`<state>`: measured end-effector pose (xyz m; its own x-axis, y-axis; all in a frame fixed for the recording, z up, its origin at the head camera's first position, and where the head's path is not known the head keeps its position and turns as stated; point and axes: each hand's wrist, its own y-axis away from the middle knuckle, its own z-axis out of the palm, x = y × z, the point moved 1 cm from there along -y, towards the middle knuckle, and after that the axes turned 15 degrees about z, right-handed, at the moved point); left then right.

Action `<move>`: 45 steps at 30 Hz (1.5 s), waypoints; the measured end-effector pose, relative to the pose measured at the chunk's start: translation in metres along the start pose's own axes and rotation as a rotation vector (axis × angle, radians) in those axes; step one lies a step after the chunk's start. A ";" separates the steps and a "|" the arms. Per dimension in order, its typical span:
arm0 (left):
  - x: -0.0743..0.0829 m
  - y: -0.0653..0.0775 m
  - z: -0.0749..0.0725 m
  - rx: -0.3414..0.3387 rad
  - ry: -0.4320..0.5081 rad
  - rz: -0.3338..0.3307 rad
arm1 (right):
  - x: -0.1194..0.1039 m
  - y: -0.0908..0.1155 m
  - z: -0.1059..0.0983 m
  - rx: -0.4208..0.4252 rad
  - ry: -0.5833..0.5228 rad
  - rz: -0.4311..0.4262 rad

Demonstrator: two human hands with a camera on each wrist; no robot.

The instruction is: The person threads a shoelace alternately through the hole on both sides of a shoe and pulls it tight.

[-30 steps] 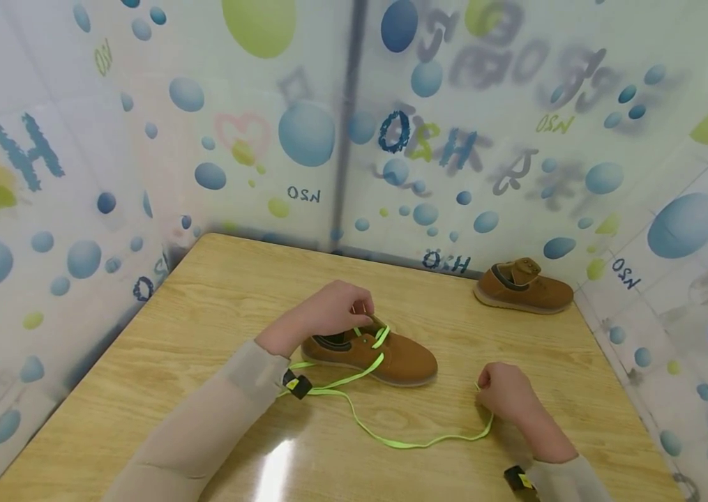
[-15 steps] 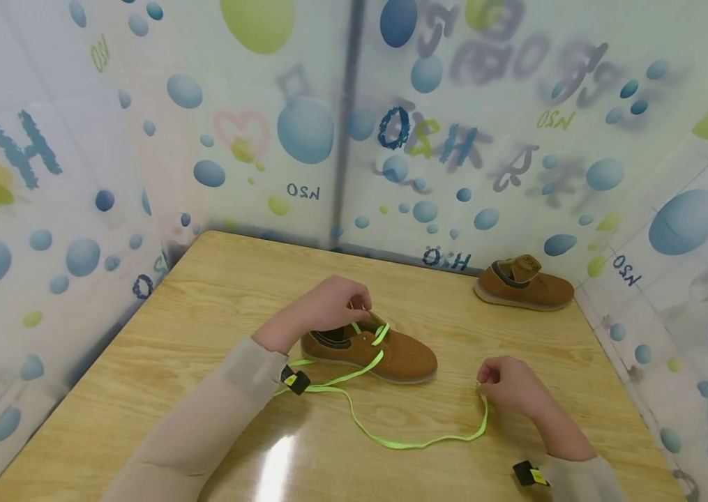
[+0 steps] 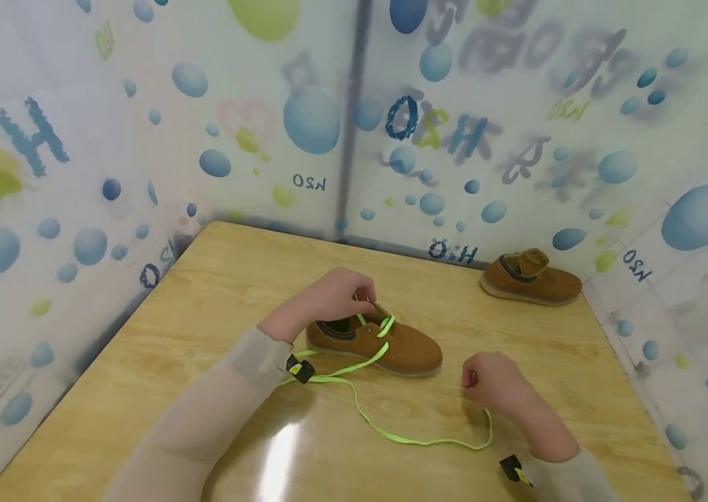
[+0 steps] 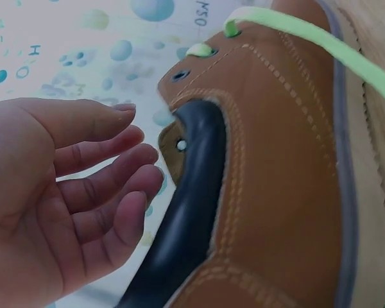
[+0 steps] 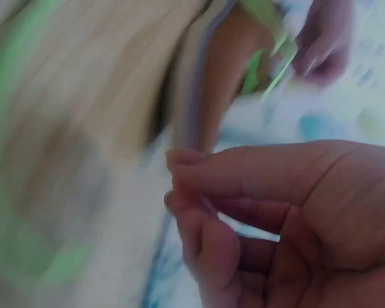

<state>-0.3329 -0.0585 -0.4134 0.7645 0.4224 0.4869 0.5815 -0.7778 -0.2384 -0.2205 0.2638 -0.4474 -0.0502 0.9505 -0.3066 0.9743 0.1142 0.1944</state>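
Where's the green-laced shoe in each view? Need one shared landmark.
Head: shoe below centre, slightly right.
Left wrist: shoe fills most of the right half.
Right wrist: shoe upper middle, blurred, cut by top edge.
Landmark: green lace, visible in all three.

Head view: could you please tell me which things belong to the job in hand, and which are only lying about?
In the job:
nearer brown shoe, partly laced
green lace, threaded through it
left hand, by the shoe's tongue
right hand, with the lace running up to it

Only lying about, it seems:
farther brown shoe, untouched, no green lace visible in it
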 end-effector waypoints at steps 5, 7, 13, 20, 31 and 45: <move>-0.007 -0.001 -0.011 0.019 -0.015 0.002 | -0.073 0.002 0.000 -0.056 -0.059 -0.244; -0.011 0.002 -0.014 0.017 -0.012 0.000 | -0.101 0.000 0.006 -0.064 -0.072 -0.309; -0.023 0.012 -0.022 0.039 0.015 -0.001 | -0.164 -0.012 0.028 -0.075 -0.049 -0.368; -0.028 0.021 -0.024 0.027 0.037 -0.012 | -0.177 -0.030 0.053 0.194 0.198 -0.309; -0.027 0.033 -0.023 0.052 0.074 -0.049 | -0.173 -0.042 0.078 0.148 0.293 -0.327; -0.015 0.038 -0.018 -0.033 0.116 0.007 | -0.144 -0.042 0.048 -0.202 -0.236 -0.423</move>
<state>-0.3274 -0.1025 -0.4148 0.7304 0.3614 0.5796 0.5650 -0.7965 -0.2153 -0.2435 0.1080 -0.4563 -0.3562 0.7210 -0.5944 0.8165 0.5495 0.1773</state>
